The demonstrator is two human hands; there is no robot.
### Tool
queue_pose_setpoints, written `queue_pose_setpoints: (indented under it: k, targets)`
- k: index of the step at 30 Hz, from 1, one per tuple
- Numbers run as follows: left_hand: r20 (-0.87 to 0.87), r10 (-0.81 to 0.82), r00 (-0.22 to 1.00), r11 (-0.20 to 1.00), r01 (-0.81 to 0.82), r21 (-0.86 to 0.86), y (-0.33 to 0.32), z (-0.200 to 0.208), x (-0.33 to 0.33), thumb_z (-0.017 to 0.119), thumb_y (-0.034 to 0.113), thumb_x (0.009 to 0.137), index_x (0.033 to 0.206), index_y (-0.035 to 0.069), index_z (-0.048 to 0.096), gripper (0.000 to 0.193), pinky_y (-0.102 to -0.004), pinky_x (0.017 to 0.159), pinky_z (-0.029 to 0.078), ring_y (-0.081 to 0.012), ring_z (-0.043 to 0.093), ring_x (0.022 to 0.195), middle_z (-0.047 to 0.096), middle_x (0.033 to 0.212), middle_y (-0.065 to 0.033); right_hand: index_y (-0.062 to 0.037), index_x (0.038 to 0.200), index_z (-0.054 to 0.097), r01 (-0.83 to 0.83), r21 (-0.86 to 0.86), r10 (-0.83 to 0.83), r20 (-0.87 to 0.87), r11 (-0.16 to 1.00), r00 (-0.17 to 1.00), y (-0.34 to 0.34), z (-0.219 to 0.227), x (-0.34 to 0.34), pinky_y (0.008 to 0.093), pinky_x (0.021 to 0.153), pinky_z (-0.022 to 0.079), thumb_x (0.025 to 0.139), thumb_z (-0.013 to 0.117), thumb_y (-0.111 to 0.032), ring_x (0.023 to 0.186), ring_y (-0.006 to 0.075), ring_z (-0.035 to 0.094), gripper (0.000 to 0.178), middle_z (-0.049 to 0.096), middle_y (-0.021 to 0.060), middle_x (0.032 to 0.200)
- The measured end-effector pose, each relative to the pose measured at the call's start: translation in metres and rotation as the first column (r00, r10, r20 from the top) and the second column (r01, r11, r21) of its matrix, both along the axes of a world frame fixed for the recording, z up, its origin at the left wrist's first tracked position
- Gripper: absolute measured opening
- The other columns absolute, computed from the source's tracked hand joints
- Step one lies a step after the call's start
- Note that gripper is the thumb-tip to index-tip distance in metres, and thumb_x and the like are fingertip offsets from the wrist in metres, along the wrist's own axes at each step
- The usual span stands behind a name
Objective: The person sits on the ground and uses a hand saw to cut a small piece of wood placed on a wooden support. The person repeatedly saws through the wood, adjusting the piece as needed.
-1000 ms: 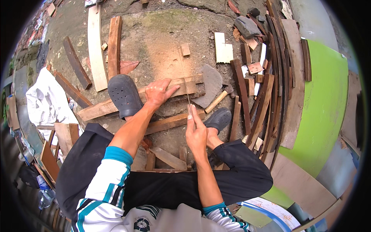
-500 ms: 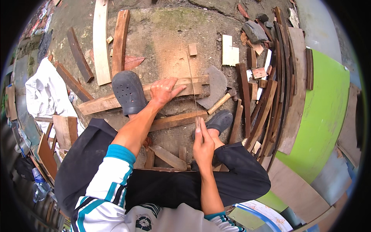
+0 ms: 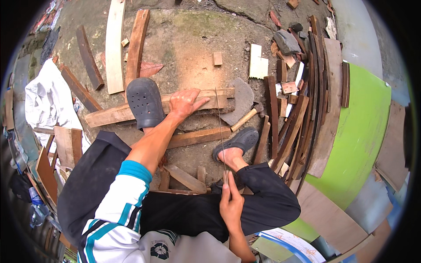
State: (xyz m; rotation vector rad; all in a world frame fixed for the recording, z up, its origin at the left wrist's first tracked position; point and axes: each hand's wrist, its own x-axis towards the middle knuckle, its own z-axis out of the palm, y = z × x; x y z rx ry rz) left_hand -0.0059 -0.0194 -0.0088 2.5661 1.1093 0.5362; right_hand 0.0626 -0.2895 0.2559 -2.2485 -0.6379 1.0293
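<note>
My left hand grips a long wooden beam lying on the ground, its thumb stretched along the top toward the beam's right end. My left foot, in a dark clog, presses on the same beam. A handsaw, seen edge-on as a thin line, has its tip over the beam near a notch at the right end. Its handle is in my right hand, which is closed around it close to my lap. Most of the handle is hidden by the fingers.
A hammer lies right of the beam by a flat grey stone. A small wood block sits beyond it. Stacked timber strips and a green board line the right side. White cloth lies left.
My right hand has drawn the saw back toward my body, so the blade tip now sits near the beam instead of well beyond it. My left hand stays on the beam.
</note>
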Motion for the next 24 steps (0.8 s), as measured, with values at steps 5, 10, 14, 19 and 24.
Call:
queue_pose_setpoints:
  k: [5, 10, 14, 19, 24]
  targets:
    - [-0.024, 0.018, 1.000, 0.999, -0.019, -0.028, -0.002, 0.002, 0.003, 0.074, 0.059, 0.087, 0.097, 0.014, 0.079, 0.046, -0.0368, 0.065, 0.056, -0.0239, 0.074, 0.075, 0.078, 0.085, -0.0071, 0.0026, 0.145, 0.054, 0.042, 0.068, -0.041, -0.007, 0.997, 0.999, 0.051, -0.048, 0.011, 0.0357, 0.101, 0.051, 0.106, 0.054, -0.010, 0.125, 0.0333, 0.065, 0.041, 0.066, 0.0257, 0.133]
    - [-0.100, 0.004, 0.995, 0.997, -0.012, -0.079, -0.001, 0.003, 0.001, 0.074, 0.058, 0.086, 0.096, 0.015, 0.079, 0.045, -0.0364, 0.065, 0.057, -0.0235, 0.075, 0.076, 0.078, 0.088, -0.0070, 0.0014, 0.145, 0.055, 0.052, 0.081, -0.048, -0.050, 0.995, 0.998, 0.087, -0.081, 0.029, 0.0348, 0.101, 0.050, 0.106, 0.054, -0.012, 0.121, 0.0326, 0.068, 0.041, 0.067, 0.0252, 0.132]
    - [0.012, 0.005, 1.000, 1.000, -0.005, -0.010, 0.000, -0.001, 0.002, 0.075, 0.057, 0.086, 0.097, 0.015, 0.079, 0.044, -0.0369, 0.066, 0.057, -0.0238, 0.075, 0.076, 0.078, 0.089, -0.0074, 0.0034, 0.142, 0.059, 0.080, -0.058, -0.083, -0.056, 0.995, 0.995, -0.017, -0.003, -0.007, 0.0349, 0.110, 0.045, 0.105, 0.053, -0.006, 0.130, 0.0291, 0.062, 0.039, 0.068, 0.0232, 0.133]
    - [-0.051, 0.017, 0.999, 0.998, -0.020, -0.055, 0.002, 0.001, 0.005, 0.074, 0.059, 0.087, 0.097, 0.015, 0.080, 0.046, -0.0379, 0.065, 0.057, -0.0251, 0.075, 0.073, 0.078, 0.086, -0.0084, 0.0012, 0.144, 0.057, 0.055, 0.122, -0.050, -0.042, 0.991, 0.998, 0.061, -0.097, 0.026, 0.0338, 0.105, 0.048, 0.106, 0.053, -0.012, 0.124, 0.0260, 0.065, 0.040, 0.066, 0.0236, 0.135]
    - [-0.125, 0.026, 0.992, 0.990, -0.043, -0.133, 0.004, 0.007, 0.000, 0.073, 0.060, 0.087, 0.096, 0.015, 0.080, 0.047, -0.0387, 0.061, 0.057, -0.0279, 0.074, 0.070, 0.077, 0.082, -0.0100, 0.0020, 0.144, 0.056, 0.057, 0.153, -0.054, -0.027, 0.987, 0.998, 0.046, -0.078, 0.015, 0.0352, 0.102, 0.050, 0.106, 0.054, -0.011, 0.126, 0.0325, 0.065, 0.041, 0.066, 0.0252, 0.133]
